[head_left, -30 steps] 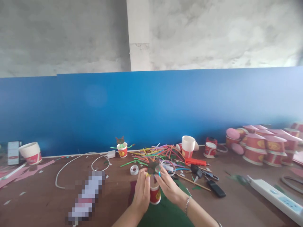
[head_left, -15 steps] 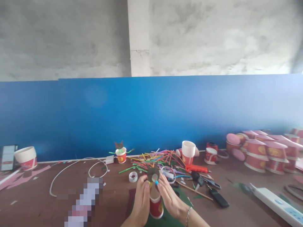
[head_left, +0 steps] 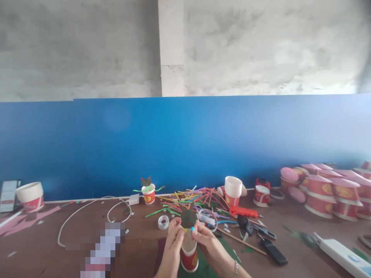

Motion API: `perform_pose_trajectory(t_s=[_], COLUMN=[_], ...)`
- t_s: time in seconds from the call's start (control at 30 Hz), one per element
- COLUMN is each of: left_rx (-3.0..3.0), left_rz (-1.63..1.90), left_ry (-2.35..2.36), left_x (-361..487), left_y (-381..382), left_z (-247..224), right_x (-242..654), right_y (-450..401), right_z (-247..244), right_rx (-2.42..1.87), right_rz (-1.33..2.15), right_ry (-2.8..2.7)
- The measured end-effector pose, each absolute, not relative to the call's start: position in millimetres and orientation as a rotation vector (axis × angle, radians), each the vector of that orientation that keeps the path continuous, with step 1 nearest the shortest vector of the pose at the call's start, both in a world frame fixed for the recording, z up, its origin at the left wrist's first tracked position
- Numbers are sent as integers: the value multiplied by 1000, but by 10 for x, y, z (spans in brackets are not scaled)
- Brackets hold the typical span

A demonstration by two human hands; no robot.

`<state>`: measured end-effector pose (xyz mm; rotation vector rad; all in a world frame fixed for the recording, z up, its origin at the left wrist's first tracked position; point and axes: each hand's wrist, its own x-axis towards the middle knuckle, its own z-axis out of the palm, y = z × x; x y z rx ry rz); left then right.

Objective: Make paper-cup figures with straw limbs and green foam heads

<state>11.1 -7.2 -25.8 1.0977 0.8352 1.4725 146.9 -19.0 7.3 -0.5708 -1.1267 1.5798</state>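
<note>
Worktop [head_left: 139, 251] carries a green sheet [head_left: 204, 268]. Left hand [head_left: 173, 247] and right hand [head_left: 211, 245]: fingers pinch opposite edges of a dark disc [head_left: 188, 218]. Paper cup [head_left: 189, 262] is upright over the sheet, between the hands; we judge it light, crushable, best steadied low on its wall. Disc, above the cup's mouth: probably thin, bendable; we'd grip only the rim. Versus half a second earlier, we no longer see its pale round patch.

Legible text: none | front red cup [head_left: 188, 265]: yellow emblem [head_left: 195, 261], too blurred | phone screen [head_left: 8, 196]: print too small
</note>
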Motion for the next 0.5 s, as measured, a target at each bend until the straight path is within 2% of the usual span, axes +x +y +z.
perform_pose_trajectory(t_s=[0.3, 0.5], left_rx=[1234, 1034], left_rz=[1482, 1445], left_ry=[818, 928], left_x=[108, 34], left_y=[-137, -40], left_z=[-127, -404], right_x=[1464, 1500], right_y=[-233, -213], right_z=[162, 83], right_rx=[-657, -782], right_rz=[1534, 1617], right_ry=[-1080, -973])
